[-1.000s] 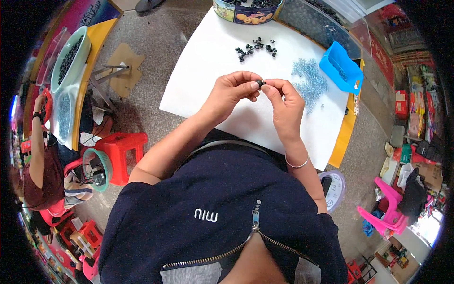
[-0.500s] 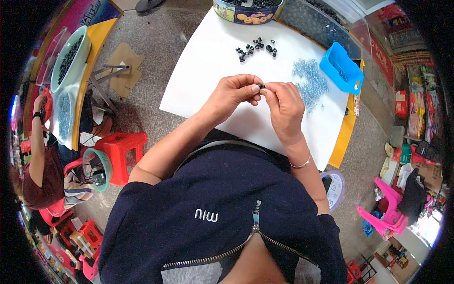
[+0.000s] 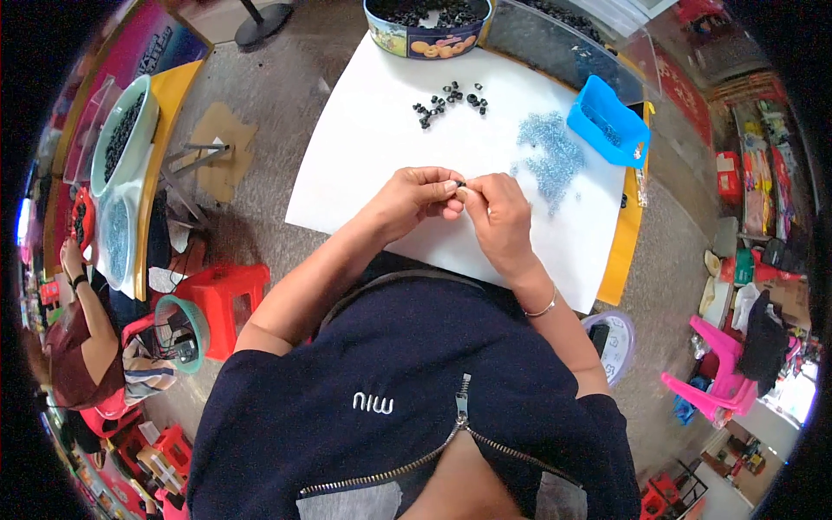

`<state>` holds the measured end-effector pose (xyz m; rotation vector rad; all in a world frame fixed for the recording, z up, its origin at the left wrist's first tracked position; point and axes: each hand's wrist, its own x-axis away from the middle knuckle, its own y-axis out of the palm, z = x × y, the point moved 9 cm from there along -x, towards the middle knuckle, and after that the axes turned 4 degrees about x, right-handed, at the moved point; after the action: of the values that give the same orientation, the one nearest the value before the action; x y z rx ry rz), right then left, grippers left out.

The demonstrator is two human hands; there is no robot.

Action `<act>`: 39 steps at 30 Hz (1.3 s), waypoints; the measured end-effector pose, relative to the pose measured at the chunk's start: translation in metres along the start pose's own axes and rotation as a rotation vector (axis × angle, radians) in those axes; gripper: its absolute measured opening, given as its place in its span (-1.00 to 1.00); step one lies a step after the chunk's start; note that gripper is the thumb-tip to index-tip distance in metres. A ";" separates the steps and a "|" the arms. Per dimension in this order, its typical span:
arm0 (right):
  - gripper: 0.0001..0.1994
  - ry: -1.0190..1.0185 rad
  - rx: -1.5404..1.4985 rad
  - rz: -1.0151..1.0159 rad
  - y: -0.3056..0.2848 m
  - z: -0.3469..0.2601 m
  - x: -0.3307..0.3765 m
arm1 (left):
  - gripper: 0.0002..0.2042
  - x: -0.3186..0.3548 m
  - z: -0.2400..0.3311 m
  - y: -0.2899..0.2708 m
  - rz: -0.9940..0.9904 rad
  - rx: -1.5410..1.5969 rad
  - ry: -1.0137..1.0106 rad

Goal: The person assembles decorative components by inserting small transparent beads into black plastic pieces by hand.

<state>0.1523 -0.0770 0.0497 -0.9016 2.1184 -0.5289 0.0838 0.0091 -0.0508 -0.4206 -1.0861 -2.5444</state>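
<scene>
Over the near part of the white tabletop, my two hands meet fingertip to fingertip. My left hand pinches a small black plastic piece between thumb and fingers. At the same piece, my right hand has its thumb and forefinger closed; the fingers hide most of it and anything else held there. Beyond my hands lies a loose cluster of small black pieces. To their right, many tiny clear-blue pieces are spread out, beside a blue scoop-shaped tray holding some more.
A printed tin of black pieces stands at the far edge, next to a clear bin. On the left, another person sits at a table with a pale green basin. A red stool stands between us.
The view has shifted, so the table and its things appear slightly lower and further left. My hands keep their pinch on the black piece. The other person's hand has moved a little.
</scene>
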 end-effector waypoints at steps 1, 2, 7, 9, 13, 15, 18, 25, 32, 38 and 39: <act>-0.92 -0.016 0.027 -0.022 0.003 0.001 0.003 | -0.80 -0.001 0.001 -0.002 -0.008 -0.006 0.000; -0.90 -0.032 0.055 -0.043 0.006 0.002 0.005 | -0.79 -0.003 -0.002 -0.002 -0.036 -0.013 -0.037; -0.89 -0.114 0.109 -0.076 0.009 -0.006 0.008 | -0.74 -0.002 -0.003 0.008 -0.159 -0.182 -0.130; -0.89 -0.093 0.092 -0.095 0.008 -0.005 0.009 | -0.74 -0.002 -0.004 0.006 -0.179 -0.207 -0.163; -0.90 -0.045 0.034 -0.170 0.009 0.002 0.010 | -0.75 -0.003 -0.009 0.008 -0.194 -0.215 -0.197; -0.90 -0.032 0.020 -0.199 0.009 0.004 0.008 | -0.72 -0.004 -0.010 0.008 -0.189 -0.214 -0.181; -0.92 0.036 -0.071 -0.241 0.011 0.009 0.006 | -0.73 -0.006 -0.008 0.007 -0.115 -0.160 -0.154; -0.94 -0.001 0.060 -0.099 0.003 0.002 0.005 | -0.75 0.000 0.010 0.011 0.108 -0.446 0.118; -0.94 0.048 0.061 -0.040 -0.007 0.005 0.005 | -0.77 0.003 0.022 0.011 0.204 -0.601 0.284; -0.95 0.058 0.057 -0.056 -0.007 0.011 0.009 | -0.79 -0.025 0.089 0.040 0.144 -0.593 0.597; -0.95 0.058 0.059 -0.056 -0.007 0.011 0.010 | -0.77 -0.034 0.111 0.054 0.163 -0.736 0.648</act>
<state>0.1595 -0.0902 0.0421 -0.9244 2.1236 -0.6501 0.1515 0.0628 0.0438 0.1548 0.1194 -2.5521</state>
